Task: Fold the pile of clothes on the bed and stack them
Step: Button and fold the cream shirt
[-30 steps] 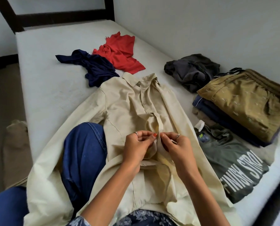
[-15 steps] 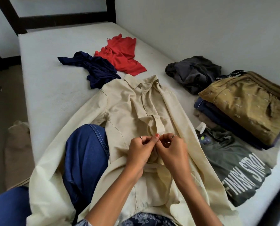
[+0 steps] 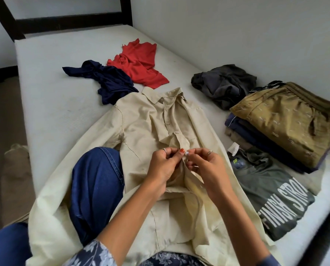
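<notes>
Pinching the placket of the beige shirt, the left hand and right hand are curled tightly on it, apparently so a button can be fastened before folding. It is spread mid-bed and over the knee. A folded stack is kept along the wall edge; "STRO" is readable on the green T-shirt.

A button-up shirt lies spread mid-bed. Beyond its collar lie two crumpled garments. Right of it sits a folded stack, with a printed tee nearer.
</notes>
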{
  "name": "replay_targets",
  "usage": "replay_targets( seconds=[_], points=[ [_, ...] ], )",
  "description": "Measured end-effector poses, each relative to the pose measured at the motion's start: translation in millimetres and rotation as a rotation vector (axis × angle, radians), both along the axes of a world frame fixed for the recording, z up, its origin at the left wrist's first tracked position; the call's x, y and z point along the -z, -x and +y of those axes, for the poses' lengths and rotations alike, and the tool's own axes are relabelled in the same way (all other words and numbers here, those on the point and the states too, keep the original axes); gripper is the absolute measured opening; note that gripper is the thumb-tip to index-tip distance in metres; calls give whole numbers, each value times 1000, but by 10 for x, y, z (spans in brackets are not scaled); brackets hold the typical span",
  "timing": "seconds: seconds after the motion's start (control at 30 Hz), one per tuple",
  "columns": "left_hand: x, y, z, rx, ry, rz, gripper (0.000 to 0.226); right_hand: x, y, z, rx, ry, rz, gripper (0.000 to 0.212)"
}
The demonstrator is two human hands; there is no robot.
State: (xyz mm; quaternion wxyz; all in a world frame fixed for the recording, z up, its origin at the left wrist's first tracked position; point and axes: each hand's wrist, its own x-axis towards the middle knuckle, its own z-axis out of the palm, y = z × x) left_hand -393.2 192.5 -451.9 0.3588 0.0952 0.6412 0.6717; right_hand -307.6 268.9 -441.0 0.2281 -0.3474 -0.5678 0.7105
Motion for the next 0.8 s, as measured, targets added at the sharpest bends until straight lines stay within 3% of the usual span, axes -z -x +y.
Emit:
replay_targets(
  seconds=[0.3, 0.43, 0.6, 0.7, 0.8],
  points=[
    [-385, 372, 395, 39, -77, 79, 7, -51, -262, 204, 91, -269, 30, 33],
    [-470, 470, 547, 52, -62, 110, 8, -6, -323, 258, 96, -276, 5, 19],
    [-438, 501, 682, 159, -32, 119, 7, 117, -259, 245, -24, -519, -243, 6],
    [-283, 532, 591, 341, 72, 208, 13, 236, -203, 219, -19, -449, -229, 11],
    [-60, 572, 360, 354, 226, 340, 17, 382, -214, 197, -26, -351, -231, 11]
  ],
)
